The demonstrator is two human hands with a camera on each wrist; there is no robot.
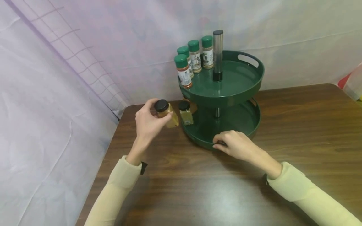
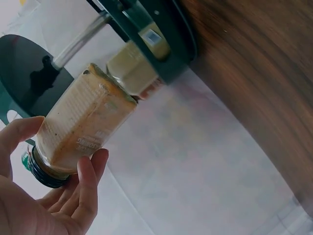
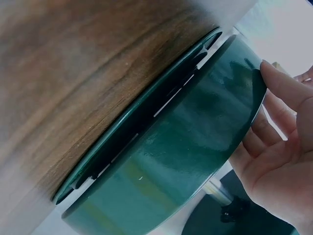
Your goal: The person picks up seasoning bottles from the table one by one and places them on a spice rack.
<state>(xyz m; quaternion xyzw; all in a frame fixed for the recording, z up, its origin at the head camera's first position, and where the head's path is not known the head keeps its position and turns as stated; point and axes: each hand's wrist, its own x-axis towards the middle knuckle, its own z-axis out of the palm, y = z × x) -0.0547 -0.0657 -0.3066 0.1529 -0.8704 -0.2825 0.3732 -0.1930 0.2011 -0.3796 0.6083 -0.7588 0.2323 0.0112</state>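
In the head view my left hand [image 1: 147, 122] grips a glass spice jar [image 1: 173, 120] with a black lid, tilted and held left of a green two-tier rack. Yellowish powder fills this jar [image 2: 88, 120], and the left wrist view shows thumb and fingers on its opposite sides, near the lid. A similar black-lidded jar [image 1: 186, 116] stands at the left side of the lower tray [image 1: 199, 138]. My right hand [image 1: 238, 145] pinches the front rim of that tray, with the thumb [image 3: 281, 83] against the outer wall [image 3: 190, 132] and the other fingers behind it.
On the upper tray [image 1: 237, 84], several green-capped spice bottles [image 1: 185, 75] stand along the left edge, beside a metal centre post [image 1: 218, 56]. The rack rests on a brown wooden table [image 1: 175, 188]. Pale fabric [image 1: 135, 40] hangs behind the table.
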